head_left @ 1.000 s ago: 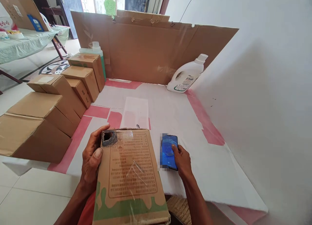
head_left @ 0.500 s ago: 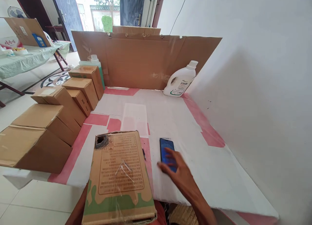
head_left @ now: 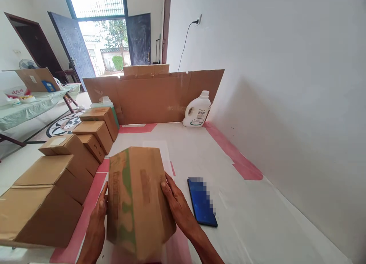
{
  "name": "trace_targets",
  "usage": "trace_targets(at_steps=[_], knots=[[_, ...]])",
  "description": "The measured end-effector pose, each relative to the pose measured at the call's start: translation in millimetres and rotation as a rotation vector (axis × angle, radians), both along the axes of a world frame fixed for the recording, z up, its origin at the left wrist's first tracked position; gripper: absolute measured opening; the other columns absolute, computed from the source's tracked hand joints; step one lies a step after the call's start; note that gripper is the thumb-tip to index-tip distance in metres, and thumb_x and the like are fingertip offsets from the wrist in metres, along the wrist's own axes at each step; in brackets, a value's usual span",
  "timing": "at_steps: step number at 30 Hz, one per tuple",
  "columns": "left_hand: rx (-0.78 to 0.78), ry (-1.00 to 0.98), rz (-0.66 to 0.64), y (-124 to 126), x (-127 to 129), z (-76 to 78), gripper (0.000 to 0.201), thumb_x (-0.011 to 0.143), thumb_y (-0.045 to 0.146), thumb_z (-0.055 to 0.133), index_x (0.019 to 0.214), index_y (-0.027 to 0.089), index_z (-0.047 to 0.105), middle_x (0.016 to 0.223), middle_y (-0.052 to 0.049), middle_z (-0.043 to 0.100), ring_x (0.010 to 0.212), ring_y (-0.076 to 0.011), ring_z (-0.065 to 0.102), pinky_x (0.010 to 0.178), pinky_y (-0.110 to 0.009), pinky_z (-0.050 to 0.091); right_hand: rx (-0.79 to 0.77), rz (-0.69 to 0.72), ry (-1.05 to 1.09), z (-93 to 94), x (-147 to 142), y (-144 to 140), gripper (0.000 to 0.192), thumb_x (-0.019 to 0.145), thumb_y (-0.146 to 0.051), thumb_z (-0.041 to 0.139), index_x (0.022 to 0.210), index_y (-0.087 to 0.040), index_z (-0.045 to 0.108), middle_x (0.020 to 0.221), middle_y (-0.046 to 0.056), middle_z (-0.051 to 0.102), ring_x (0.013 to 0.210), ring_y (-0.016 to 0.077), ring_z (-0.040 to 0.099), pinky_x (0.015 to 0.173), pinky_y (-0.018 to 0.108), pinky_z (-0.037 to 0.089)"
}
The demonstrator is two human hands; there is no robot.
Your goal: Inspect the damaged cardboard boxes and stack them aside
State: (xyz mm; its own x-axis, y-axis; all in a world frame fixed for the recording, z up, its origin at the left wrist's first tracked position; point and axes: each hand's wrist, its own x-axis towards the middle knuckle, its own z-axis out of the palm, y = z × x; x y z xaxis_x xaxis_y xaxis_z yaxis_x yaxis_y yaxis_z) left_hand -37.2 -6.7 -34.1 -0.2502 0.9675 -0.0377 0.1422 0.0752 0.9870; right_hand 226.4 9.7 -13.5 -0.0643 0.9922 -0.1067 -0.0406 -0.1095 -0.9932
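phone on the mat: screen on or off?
Cannot tell. The dark blue smartphone lies flat, face up on the white mat, beside the right hand; part of its screen is blurred out.

Daylight pours through an open double doorway (head_left: 107, 46) with dark doors at the far end of a white-walled room. A plain white wall (head_left: 271, 84) runs along the right, a cable hanging from a socket (head_left: 199, 20) high on it. At left, a table with a pale green cloth (head_left: 28, 107) stands on light floor tiles (head_left: 17, 165), a fan (head_left: 27, 63) behind it.
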Motion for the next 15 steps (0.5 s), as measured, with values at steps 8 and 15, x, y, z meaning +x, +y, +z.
trace_targets(at_steps=[8, 15], knots=[[-0.001, 0.068, 0.011, 14.7, -16.3, 28.8, 0.089, 0.087, 0.090, 0.053, 0.152, 0.030, 0.065, 0.162, -0.007, 0.060, 0.150, -0.0472, 0.052, 0.109, -0.051, 0.059, -0.076, 0.079, 0.242, -2.7, -4.9, 24.4, 0.083, 0.102, -0.083, 0.042, 0.169, -0.033, 0.043, 0.176, 0.006, 0.044, 0.161, 0.0282, 0.040, 0.128, 0.048, 0.039], [0.198, 0.152, 0.067, 58.0, -5.6, 38.5, 0.074, 0.097, 0.078, 0.055, 0.148, 0.026, 0.066, 0.152, -0.012, 0.063, 0.147, -0.0392, 0.053, 0.111, -0.049, 0.056, -0.120, 0.111, 0.123, 5.8, 3.2, 48.0, 0.104, 0.095, -0.095, 0.021, 0.151, -0.019, 0.065, 0.110, 0.015, 0.074, 0.086, 0.0277, 0.072, 0.061, 0.037, 0.057]])
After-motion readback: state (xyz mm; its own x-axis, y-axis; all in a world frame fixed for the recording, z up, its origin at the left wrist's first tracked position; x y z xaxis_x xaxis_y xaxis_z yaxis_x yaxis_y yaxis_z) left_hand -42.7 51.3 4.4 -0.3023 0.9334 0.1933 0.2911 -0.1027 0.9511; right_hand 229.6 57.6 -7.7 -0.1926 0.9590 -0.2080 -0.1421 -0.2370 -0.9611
